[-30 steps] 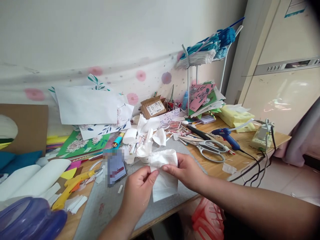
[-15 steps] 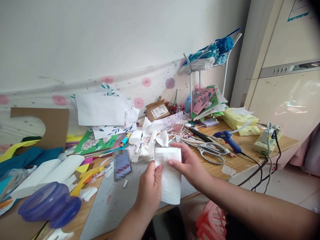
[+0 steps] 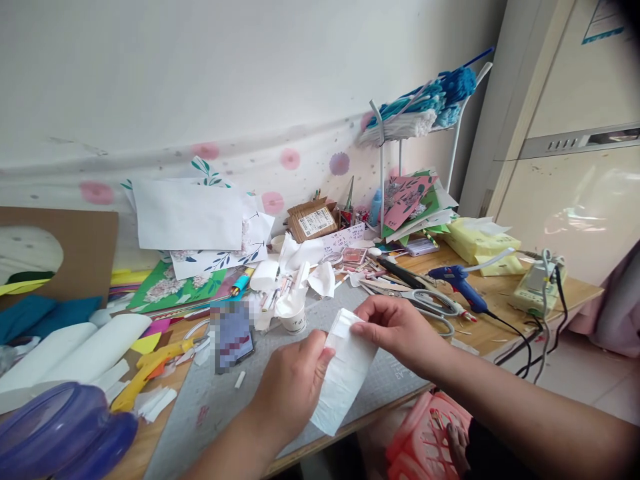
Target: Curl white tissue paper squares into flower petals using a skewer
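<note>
A folded white tissue point(image 3: 345, 387) is held tilted between my two hands, above the front of the grey cutting mat point(image 3: 200, 407). My left hand point(image 3: 295, 383) pinches its left edge, thumb against the near face. At the upper right corner, my right hand point(image 3: 393, 327) grips it between thumb and fingers. Behind the tissue stands a white paper cup point(image 3: 293, 319) with white material in it. Scissors point(image 3: 435, 303) lie just beyond my right hand. A phone point(image 3: 234, 337) with a blurred screen rests on the mat to the left.
On the right are a blue glue gun point(image 3: 460, 287), a yellow tissue pack point(image 3: 480, 243) and a power strip point(image 3: 537, 283) with cables. A yellow glue gun point(image 3: 150, 370) and purple container point(image 3: 60, 430) lie left. Below the table edge is a red basket point(image 3: 425, 433).
The tissue has gone from upright to tilted, its lower end swinging left. My right hand has moved slightly right and down. The view has shifted a little.
</note>
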The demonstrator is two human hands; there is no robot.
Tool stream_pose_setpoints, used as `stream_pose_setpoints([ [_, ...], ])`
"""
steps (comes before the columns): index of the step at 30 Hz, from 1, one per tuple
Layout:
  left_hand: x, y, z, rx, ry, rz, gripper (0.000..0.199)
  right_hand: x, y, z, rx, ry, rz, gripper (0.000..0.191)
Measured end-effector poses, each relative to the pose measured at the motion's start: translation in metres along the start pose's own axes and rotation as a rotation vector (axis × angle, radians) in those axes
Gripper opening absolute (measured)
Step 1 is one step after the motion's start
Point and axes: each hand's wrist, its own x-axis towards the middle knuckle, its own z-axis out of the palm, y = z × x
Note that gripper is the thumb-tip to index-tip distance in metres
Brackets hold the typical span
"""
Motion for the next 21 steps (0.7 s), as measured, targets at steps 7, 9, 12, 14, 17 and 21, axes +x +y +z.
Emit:
stream_pose_setpoints([
  [7, 0.012, -0.009, 0.006, 0.178, -0.067, 0.029, 0.027, 0.006, 0.007, 0.002, -0.042, 0.151, 0.048, 0.026],
  [9, 0.017, -0.009, 0.006, 0.198, -0.086, -0.001, 0.027, 0.007, 0.009, 0.003, -0.079, 0.19, 0.022, 0.021],
  [12, 0.027, -0.006, 0.005, 0.138, -0.089, -0.039, 0.026, 0.009, 0.012, 0.003, -0.124, 0.228, -0.009, 0.016],
  [14, 0.033, -0.005, 0.006, 0.097, -0.065, -0.044, 0.027, 0.01, 0.014, 0.004, -0.143, 0.248, -0.022, 0.015],
  [17, 0.038, -0.006, 0.011, 0.11, -0.029, -0.024, 0.03, 0.012, 0.016, 0.004, -0.147, 0.273, -0.031, 0.016],
  [21, 0.042, -0.014, 0.018, 0.122, -0.015, -0.017, 0.029, 0.015, 0.016, 0.004, -0.094, 0.265, -0.02, 0.02],
])
